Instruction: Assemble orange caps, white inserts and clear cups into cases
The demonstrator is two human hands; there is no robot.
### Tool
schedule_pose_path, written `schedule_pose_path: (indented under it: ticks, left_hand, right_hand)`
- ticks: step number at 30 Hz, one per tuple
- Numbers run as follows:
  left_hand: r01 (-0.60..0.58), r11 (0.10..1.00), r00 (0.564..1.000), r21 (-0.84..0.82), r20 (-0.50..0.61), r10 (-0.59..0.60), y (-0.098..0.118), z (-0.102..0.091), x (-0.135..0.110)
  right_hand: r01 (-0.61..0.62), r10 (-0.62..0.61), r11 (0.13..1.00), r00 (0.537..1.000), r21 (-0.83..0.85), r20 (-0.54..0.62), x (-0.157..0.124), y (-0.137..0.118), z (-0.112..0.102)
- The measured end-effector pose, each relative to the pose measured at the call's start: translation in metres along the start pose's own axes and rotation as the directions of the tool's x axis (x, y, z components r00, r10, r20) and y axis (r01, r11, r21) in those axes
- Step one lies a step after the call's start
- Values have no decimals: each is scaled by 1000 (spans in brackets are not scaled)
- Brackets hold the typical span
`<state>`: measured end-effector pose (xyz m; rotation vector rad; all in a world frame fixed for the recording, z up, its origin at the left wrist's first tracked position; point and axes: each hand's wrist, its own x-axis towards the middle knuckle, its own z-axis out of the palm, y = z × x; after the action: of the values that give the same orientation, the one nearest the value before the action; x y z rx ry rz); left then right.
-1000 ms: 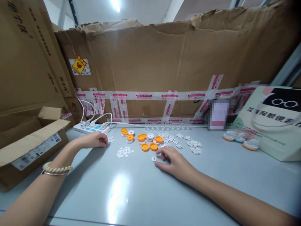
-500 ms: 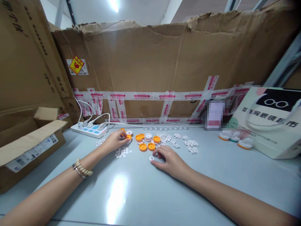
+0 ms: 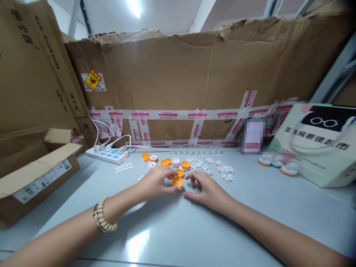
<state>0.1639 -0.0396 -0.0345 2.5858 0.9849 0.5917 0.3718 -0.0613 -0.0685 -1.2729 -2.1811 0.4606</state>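
Left hand [image 3: 157, 181] pinches orange disc [image 3: 174, 181] between thumb and fingers, right of power strip [image 3: 108, 154] and nearer camera. Right hand [image 3: 204, 188] loosely curled, thumb parted from fingers, farther right of strip. Small white pieces [image 3: 124, 167] lie clustered just beside strip.

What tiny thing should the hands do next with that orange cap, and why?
Perhaps the right hand should gently steady the orange cap by its right edge: the left hand holds it from the other side, and the right thumb and finger are spread open close by.
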Motion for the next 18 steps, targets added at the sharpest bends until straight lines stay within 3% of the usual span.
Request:
schedule_pose_path:
  ticks: [4,15,18]
  left_hand:
    - [-5,999,999,41,37,4,-1,11,6]
    - [-20,999,996,36,83,17,1,15,11]
    - [-3,1000,1000,-11,-3,3,8,10,5]
  right_hand:
    - [2,-2,1000,1000,1,-7,-2,1,-1]
    - [3,-3,998,1000,68,-2,2,2,4]
    - [-3,4,997,1000,79,-8,2,4,6]
